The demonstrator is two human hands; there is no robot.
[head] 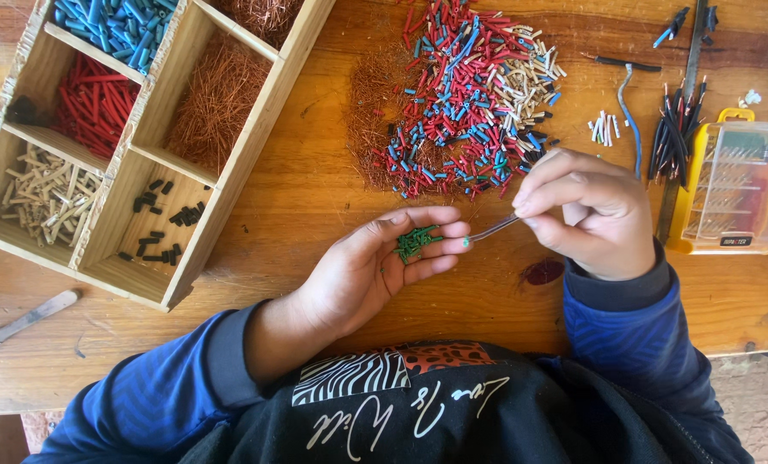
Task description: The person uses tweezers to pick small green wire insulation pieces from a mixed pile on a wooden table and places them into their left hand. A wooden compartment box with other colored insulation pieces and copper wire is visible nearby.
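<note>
My left hand (375, 262) lies palm up on the wooden table (315, 198) and cups a small heap of green wire-insulation pieces (416, 242). My right hand (594, 210) pinches metal tweezers (493, 228) whose tip holds one green piece at the left fingertips. Just beyond both hands lies a mixed pile of red, blue, white and black insulation pieces (474, 94) with loose copper strands (375, 112) along its left side.
A wooden divided tray (255, 146) at the left holds blue, red, beige and black pieces and copper strands in separate compartments. At the right stand a yellow plastic bit case (728, 185), black wire offcuts (678, 129) and a metal ruler (689, 60). A small knife (27, 320) lies at the near left.
</note>
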